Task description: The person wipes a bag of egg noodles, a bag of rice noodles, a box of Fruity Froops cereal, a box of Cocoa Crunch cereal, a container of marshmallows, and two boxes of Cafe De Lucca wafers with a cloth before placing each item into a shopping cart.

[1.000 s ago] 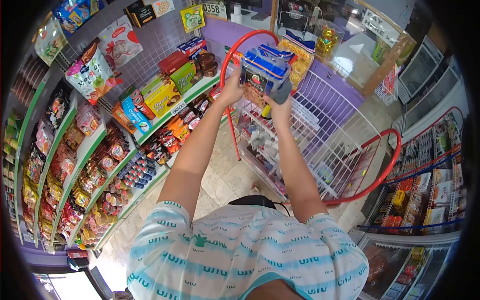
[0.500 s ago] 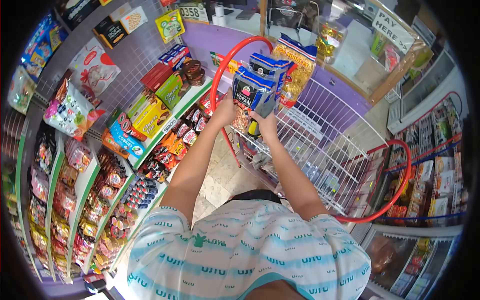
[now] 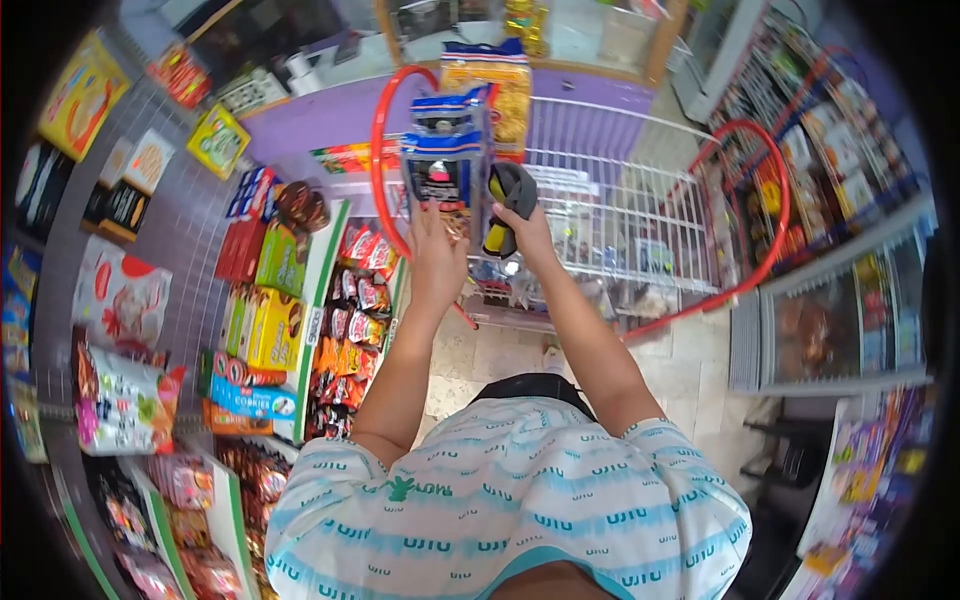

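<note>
My left hand (image 3: 437,255) has its fingers stretched out against the lower front of a blue-and-black noodle pack (image 3: 440,165). A second blue-topped pack (image 3: 448,110) is just behind it. At the back stands a yellow pack of egg noodles (image 3: 490,85). All these packs are upright at the left end of a white wire shopping cart (image 3: 620,130) with red handles. In my right hand (image 3: 530,232) is a dark grey and yellow handheld device, shaped like a barcode scanner (image 3: 512,190). It is held just right of the front pack, its far side partly hidden by my fingers.
Left of the cart are snack shelves with boxes of choco pie (image 3: 275,325) and red snack bags (image 3: 368,250). A purple counter (image 3: 300,120) with a glass top runs behind the cart. Freezers (image 3: 840,320) and a wire rack (image 3: 800,180) of packets line the right.
The view has turned, so the cart and packs appear further left. My left fingers have loosened and stretched over the pack's front. The device has come away from the pack to its right.
</note>
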Action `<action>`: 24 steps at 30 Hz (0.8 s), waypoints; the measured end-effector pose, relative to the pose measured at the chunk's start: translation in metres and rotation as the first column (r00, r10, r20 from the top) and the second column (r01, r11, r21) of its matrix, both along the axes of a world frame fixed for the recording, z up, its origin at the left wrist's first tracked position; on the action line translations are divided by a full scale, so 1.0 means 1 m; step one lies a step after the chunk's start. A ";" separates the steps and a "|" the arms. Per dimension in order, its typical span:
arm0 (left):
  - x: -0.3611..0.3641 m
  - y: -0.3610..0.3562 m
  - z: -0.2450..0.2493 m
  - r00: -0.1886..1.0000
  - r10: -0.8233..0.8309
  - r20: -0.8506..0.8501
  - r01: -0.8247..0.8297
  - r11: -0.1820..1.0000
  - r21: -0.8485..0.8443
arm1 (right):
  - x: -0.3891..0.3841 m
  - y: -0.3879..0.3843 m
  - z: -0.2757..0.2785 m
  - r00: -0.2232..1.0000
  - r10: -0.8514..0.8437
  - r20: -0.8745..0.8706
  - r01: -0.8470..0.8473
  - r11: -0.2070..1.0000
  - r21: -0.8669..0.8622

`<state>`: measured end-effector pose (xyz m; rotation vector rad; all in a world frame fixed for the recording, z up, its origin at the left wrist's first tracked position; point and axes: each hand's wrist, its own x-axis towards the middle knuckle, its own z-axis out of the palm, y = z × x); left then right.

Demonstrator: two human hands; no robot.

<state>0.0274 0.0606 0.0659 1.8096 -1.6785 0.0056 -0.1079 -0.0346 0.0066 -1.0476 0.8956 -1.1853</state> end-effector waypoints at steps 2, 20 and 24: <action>-0.019 0.004 0.016 0.991 -0.130 -0.033 0.127 0.988 -0.092 | -0.029 0.033 0.026 0.988 -0.104 0.118 0.104 0.995 0.009; -0.404 0.107 0.068 -0.023 -0.956 -0.292 0.960 0.061 -0.273 | -0.375 0.313 0.040 0.567 -0.189 0.802 0.453 0.884 -0.112; -0.502 0.155 0.064 -0.294 -0.911 -0.288 0.930 -0.204 -0.305 | -0.448 0.387 0.053 0.463 -0.415 0.783 0.728 0.682 -0.069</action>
